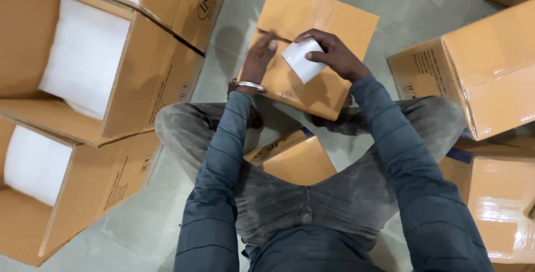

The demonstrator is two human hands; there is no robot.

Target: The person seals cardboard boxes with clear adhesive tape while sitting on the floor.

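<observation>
Resting on the concrete floor (423, 4) between the person's knees, the small cardboard box (312, 43) is flat-topped, tan, with a glossy clear strip across its seam. Right hand (334, 56) is clenched around a white tape roll (302, 60) just above the lid; left hand (259, 57) lies open, fingers pressing the seam. Open corrugated cartons (134, 66) hold white foam.
</observation>
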